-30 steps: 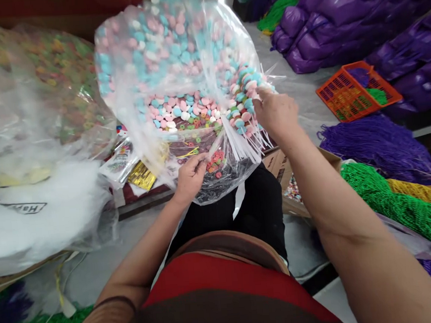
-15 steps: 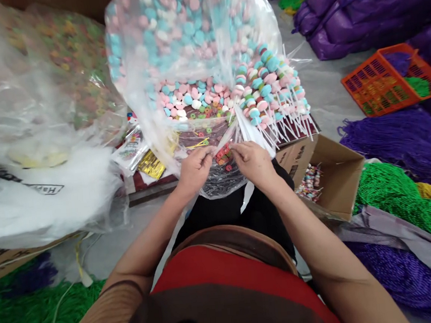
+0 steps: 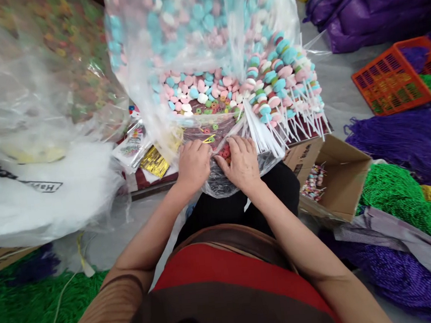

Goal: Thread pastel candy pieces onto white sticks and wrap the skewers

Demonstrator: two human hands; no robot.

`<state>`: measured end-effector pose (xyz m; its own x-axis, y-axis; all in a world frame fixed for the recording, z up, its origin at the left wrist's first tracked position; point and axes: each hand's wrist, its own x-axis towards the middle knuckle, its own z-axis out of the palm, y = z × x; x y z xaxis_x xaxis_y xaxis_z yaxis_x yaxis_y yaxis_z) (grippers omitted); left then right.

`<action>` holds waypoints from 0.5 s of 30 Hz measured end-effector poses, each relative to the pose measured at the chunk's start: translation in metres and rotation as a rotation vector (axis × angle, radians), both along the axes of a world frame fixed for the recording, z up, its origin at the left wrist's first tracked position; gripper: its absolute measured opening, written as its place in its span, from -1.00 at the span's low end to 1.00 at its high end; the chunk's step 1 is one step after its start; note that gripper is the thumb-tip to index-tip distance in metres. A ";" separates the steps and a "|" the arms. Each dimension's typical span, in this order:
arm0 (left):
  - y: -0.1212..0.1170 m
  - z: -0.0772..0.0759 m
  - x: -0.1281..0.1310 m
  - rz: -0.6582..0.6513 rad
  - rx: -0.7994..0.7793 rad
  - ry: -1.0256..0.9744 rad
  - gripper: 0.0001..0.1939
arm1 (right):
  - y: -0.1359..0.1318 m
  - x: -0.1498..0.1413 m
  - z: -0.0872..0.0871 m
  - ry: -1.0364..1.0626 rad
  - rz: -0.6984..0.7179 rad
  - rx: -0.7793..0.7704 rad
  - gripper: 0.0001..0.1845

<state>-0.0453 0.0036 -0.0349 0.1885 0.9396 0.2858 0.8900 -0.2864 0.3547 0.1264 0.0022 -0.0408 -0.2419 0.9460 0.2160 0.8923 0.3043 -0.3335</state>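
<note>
- I watch remotely through one camera, worn on the person's head.
- It faces forward and down; the wearer's red-and-brown clothing [image 3: 223, 265] fills the bottom, nearest my lens.
- The left hand [image 3: 195, 163] and right hand [image 3: 240, 162] sit farther out, around mid-frame.
- My view reaches past them to purple bags [image 3: 371, 7], upper right.

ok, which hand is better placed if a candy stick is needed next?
Right, likely: the right hand sits nearer the candy sticks, with the left hand farther off. Both hands touch the clear plastic.
</note>
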 end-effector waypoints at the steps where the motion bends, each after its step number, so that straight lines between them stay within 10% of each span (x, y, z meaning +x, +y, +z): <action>1: -0.002 0.000 0.000 0.003 0.026 -0.022 -0.81 | 0.001 0.000 0.000 -0.004 -0.006 -0.001 -0.36; 8: -0.026 -0.001 -0.006 -0.255 0.053 -0.033 -0.76 | 0.015 0.011 0.005 -0.045 0.050 -0.032 -0.48; 15: -0.034 -0.009 -0.002 -0.161 0.057 -0.037 -0.78 | 0.025 0.017 0.007 -0.079 0.130 -0.028 -0.56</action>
